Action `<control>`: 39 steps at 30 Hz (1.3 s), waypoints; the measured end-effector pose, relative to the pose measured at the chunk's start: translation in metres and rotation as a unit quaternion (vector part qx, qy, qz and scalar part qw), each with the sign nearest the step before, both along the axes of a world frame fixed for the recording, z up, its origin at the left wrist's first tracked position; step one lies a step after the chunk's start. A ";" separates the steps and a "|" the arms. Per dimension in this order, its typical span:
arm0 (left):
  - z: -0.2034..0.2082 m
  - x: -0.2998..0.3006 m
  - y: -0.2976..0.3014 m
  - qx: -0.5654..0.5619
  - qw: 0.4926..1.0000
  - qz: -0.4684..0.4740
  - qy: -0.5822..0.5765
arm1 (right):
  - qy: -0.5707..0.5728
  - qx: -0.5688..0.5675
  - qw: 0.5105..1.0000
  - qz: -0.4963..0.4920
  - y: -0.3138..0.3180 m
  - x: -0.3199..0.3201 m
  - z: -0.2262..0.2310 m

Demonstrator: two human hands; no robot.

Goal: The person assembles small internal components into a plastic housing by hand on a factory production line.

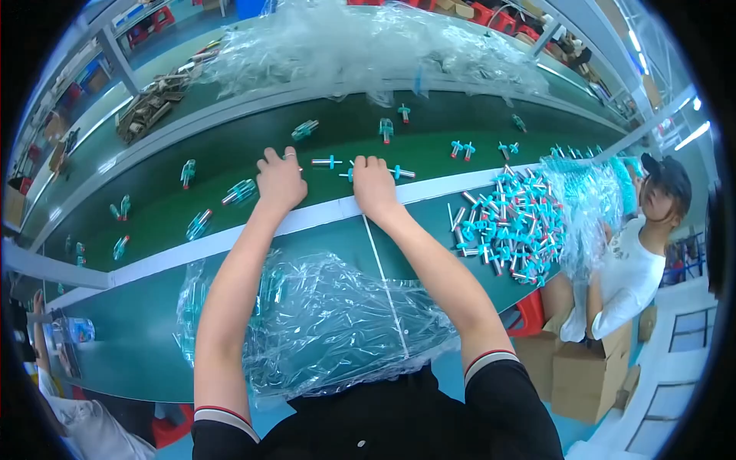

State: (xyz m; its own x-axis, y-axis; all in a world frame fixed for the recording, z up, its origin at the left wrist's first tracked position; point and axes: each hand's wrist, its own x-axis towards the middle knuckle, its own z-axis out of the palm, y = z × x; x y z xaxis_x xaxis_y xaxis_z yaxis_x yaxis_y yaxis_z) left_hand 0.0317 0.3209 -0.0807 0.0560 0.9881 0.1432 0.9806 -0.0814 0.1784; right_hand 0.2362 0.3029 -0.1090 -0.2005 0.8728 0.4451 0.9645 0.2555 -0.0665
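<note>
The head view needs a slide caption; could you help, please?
Left hand and right hand over a green surface scattered with teal parts.

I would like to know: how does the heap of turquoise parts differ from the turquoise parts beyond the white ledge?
The heap is dense, its pieces overlapping; the parts beyond the ledge are mostly scattered. The heap lies on the near green table, right of the right hand; the scattered parts lie on the far green surface, some close to the left hand. Both show turquoise, silver and red.
</note>
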 end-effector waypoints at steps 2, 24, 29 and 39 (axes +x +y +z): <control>0.002 0.006 -0.003 -0.002 1.000 0.018 0.014 | 0.014 -0.015 1.000 -0.002 -0.002 0.011 0.004; 0.019 0.062 -0.002 0.035 0.971 -0.154 -0.181 | 0.074 -0.104 0.990 0.060 -0.003 0.097 0.028; 0.029 0.115 -0.091 -0.049 0.928 -0.305 -0.209 | 0.207 -0.060 0.975 0.061 -0.025 0.136 0.047; 0.048 0.197 -0.109 -0.071 0.883 -0.392 -0.249 | 0.263 -0.120 0.957 -0.017 -0.198 0.194 0.072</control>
State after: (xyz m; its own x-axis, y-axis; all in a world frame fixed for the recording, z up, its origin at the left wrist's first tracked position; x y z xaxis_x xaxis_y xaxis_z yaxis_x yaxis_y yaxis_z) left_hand 0.2287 0.2120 -0.0322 0.6961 0.6830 0.2211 0.4294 -0.6430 0.6341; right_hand 0.4306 0.1054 -0.0371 0.0270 0.9645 0.2626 0.7897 0.1405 -0.5972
